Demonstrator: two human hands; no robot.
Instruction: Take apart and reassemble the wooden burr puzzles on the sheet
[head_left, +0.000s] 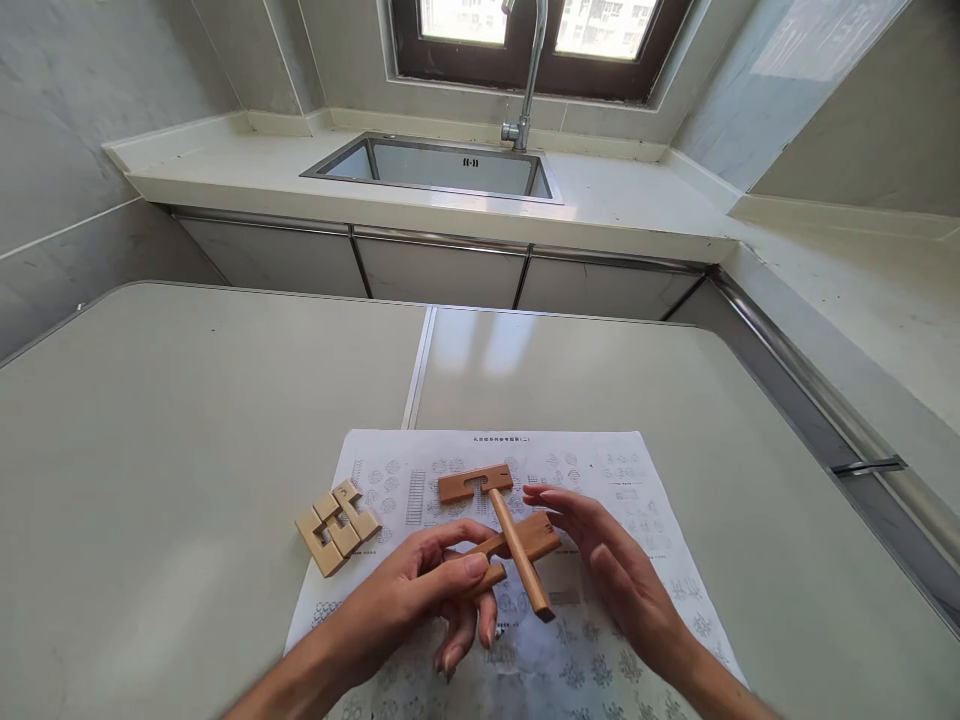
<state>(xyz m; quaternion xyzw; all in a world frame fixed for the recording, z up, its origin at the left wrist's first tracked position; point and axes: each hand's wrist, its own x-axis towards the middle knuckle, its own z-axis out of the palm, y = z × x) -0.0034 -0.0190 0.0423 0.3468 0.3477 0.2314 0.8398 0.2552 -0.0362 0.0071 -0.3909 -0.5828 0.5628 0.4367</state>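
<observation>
My left hand (420,585) pinches a brown wooden puzzle piece (540,537) with a broad end and narrower prongs, between thumb and fingers. A long brown wooden rod (525,567) lies across this piece at a slant. At the rod's far end is a notched brown wooden block (475,483); whether the two are joined or only overlap, I cannot tell. My right hand (619,565) is open just right of the pieces, its fingers stretched out and apart, holding nothing. Below both hands lies a printed paper sheet (630,465) with many small diagrams.
A pale wooden interlocking puzzle (346,541) rests at the sheet's left edge. All of this is on a light table (187,400) with a seam down its middle. Past the table's far edge is a counter (615,195) with a sink (450,187) and a tall faucet (531,80) under a window.
</observation>
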